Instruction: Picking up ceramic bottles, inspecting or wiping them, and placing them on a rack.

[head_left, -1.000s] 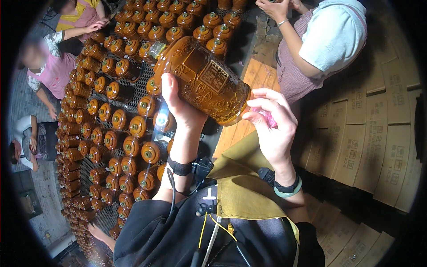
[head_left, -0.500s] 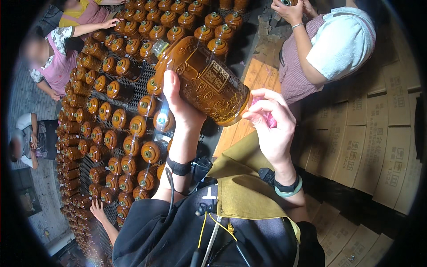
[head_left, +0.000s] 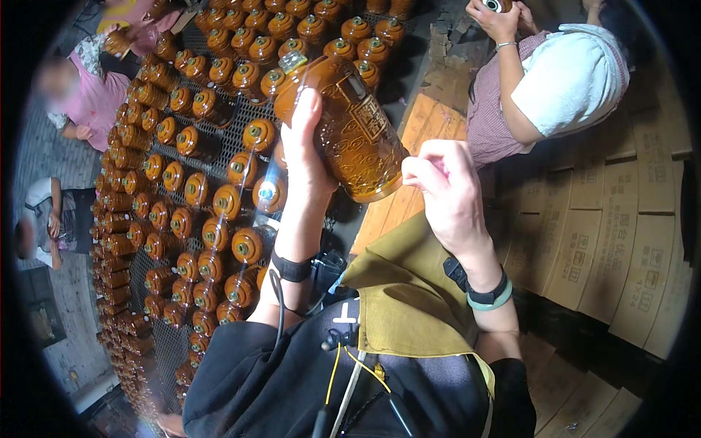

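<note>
Left hand (head_left: 308,157) grips a tilted, glossy amber, embossed bottle (head_left: 355,135); right hand (head_left: 449,191) clutches pink material (head_left: 442,167).

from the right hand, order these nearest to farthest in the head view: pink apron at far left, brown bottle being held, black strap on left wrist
1. Brown bottle: its base end is beside the right hand
2. Black strap: lower left, on the left wrist
3. Pink apron: far left, beyond the bottle rows
</note>
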Motion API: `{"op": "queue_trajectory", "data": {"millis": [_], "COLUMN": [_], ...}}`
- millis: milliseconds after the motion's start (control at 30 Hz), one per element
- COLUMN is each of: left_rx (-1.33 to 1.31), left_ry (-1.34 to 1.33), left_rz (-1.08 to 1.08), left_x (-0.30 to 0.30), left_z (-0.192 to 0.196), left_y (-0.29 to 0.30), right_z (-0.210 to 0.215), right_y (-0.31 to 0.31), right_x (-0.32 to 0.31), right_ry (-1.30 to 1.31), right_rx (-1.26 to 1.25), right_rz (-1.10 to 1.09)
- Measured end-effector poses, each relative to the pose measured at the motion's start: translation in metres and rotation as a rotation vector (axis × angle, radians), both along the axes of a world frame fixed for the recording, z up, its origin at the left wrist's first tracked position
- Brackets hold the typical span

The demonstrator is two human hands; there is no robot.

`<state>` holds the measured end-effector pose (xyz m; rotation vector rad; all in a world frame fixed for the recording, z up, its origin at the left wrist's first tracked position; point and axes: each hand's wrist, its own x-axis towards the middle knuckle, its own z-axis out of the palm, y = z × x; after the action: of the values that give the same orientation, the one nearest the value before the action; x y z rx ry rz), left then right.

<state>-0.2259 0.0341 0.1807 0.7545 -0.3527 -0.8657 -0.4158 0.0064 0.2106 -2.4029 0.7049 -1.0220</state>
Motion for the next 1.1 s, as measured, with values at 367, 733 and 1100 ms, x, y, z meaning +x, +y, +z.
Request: {"op": "queue_trajectory", "data": {"millis": [367, 733, 1100], "left_rx": [0.072, 0.012, 0.035], "left_ry": [0.207, 0.372, -0.329], "left_rz": [0.088, -0.225, 0.664], "left_x": [0.006, 0.016, 0.11], "left_z": [-0.023, -0.014, -0.04], "left_y": [-0.016, -0.006, -0.018], "right_z": [-0.014, -0.048, 0.012], "right_y": [0.017, -0.047, -0.04], "right_x": [0.006, -0.002, -0.041], "right_ry": [-0.287, -0.727, -0.962], "right_rx": [0.333, 0.793, 0.983], "right_rz": [0.345, -0.011, 0.139]}}
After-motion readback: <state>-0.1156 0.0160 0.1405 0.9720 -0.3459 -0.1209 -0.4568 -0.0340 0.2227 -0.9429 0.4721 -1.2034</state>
